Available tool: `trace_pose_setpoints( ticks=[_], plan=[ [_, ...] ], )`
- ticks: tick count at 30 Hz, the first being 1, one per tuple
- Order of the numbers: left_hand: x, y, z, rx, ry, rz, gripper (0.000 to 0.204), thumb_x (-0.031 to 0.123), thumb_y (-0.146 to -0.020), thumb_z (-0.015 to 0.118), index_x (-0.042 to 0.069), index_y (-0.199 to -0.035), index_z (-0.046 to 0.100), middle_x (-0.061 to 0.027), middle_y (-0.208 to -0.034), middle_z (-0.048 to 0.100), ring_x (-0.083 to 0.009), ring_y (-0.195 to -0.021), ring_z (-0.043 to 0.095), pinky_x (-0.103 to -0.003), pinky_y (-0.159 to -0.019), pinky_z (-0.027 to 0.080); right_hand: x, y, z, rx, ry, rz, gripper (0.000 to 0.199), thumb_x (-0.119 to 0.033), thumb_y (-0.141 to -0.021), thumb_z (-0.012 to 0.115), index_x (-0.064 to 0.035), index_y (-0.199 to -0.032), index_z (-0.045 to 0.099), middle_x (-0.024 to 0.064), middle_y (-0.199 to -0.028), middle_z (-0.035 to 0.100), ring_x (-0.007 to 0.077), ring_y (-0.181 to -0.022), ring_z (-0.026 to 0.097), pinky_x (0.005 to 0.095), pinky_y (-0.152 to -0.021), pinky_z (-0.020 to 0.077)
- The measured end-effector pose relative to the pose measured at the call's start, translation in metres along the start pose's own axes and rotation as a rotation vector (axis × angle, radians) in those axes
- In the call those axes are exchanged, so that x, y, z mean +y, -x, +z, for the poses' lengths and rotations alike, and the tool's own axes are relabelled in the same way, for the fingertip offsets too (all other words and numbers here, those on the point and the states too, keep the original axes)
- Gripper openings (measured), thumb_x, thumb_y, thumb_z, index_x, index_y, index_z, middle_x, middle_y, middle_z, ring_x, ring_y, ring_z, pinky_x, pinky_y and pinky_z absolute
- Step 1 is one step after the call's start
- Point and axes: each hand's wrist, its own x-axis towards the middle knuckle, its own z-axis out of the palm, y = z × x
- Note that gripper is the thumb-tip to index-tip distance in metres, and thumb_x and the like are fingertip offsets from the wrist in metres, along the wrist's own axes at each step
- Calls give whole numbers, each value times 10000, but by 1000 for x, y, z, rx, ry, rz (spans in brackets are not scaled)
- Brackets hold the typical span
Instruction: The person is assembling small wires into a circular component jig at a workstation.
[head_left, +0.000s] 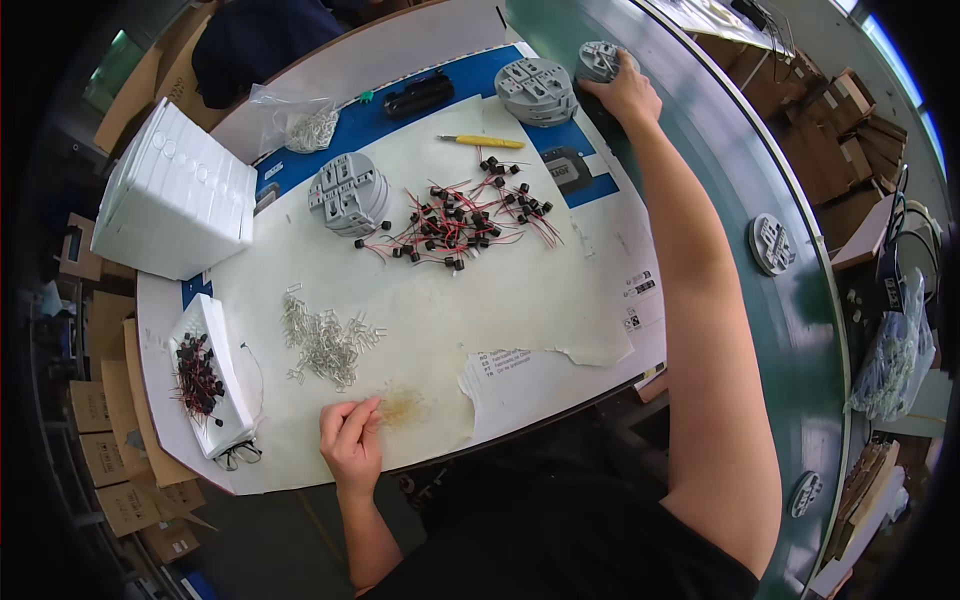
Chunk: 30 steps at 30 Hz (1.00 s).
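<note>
My right hand point(628, 97) reaches out to the far right with its fingers round the edge of a grey round plastic disc point(597, 60) at the green conveyor belt. Just left of it stands a stack of similar grey discs point(536, 88). Near the table's front edge, my left hand point(352, 448) is closed in a pinch; whatever is between the fingertips is too small to make out. Beyond that hand lies a pile of small clear tubes point(330, 340). Small black cylinders with red wires point(455, 222) are heaped mid-table, beside another stack of grey discs point(348, 194).
A yellow-handled knife point(482, 142) and a black case point(418, 95) lie towards the back. White foam trays point(180, 200) are stacked at the left, above a tray of wired black parts point(200, 378). Single grey discs point(772, 244) sit on the belt point(735, 170).
</note>
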Motion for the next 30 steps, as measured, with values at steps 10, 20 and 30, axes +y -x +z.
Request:
trace_pose_setpoints(
  ticks=[10,20,30],
  plan=[
    [4,0,-5,-1,34,65,193,64,-873,841,69,-1065,826,-70,-914,659,-275,-846,625,-391,-750,517,70,144,-114,-539,-626,-489,941,-154,-691,990,-164,-1551,609,146,-1488,666,270,-1376,616,370,-1132,486],
    [13,-6,-6,92,65,126,243,52,-822,870,82,-1059,823,-69,-914,659,-280,-842,642,-398,-754,539,-26,207,-163,-464,226,-353,765,-300,-705,984,-83,-1366,667,201,-1427,700,326,-1294,678,446,-1032,535],
    [-6,6,-7,52,307,83,321,134,-849,881,91,-1158,806,-98,-1087,715,-286,-921,669,-401,-797,560,-77,320,-155,-747,-250,-895,712,-202,-675,1008,-93,-1284,657,218,-1539,613,278,-1134,778,347,-881,610]
  ],
)
